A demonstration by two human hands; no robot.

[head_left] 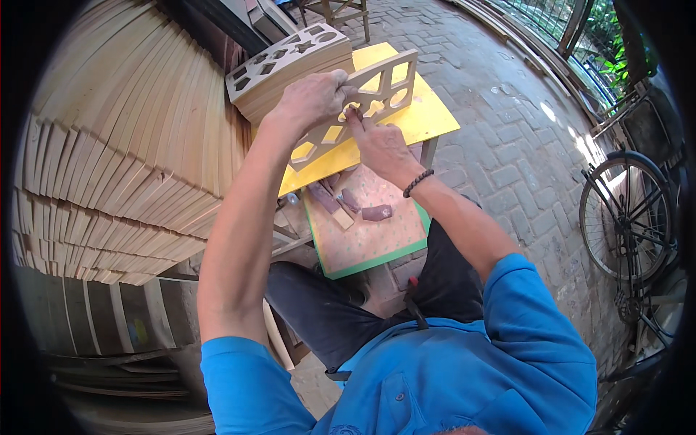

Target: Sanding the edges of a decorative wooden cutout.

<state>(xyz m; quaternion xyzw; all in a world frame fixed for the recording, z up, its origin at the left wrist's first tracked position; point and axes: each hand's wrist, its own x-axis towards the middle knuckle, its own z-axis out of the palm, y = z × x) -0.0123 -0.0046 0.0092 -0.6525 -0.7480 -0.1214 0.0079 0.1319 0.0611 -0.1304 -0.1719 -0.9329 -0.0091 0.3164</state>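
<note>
A flat wooden board (386, 86) with cut-out shapes stands on its long edge, tilted, over a yellow tabletop (436, 122). My left hand (312, 99) is closed on its upper edge. My right hand (383, 148), with a dark beaded bracelet (418, 183) at the wrist, has its fingers drawn together at one of the lower cut-outs. The fingertips reach into the opening; whatever they pinch, if anything, is hidden. Just behind my left hand is a stack of similar boards (290, 83), the top one showing star, diamond and round holes.
Below the tabletop, a pinkish panel with green edging (384, 243) carries purplish-brown rolled pieces (375, 212) and a small wood strip (342, 219). Tall piles of thin wooden boards (123, 145) crowd the left. A bicycle (627, 214) stands at right on the brick paving (507, 163).
</note>
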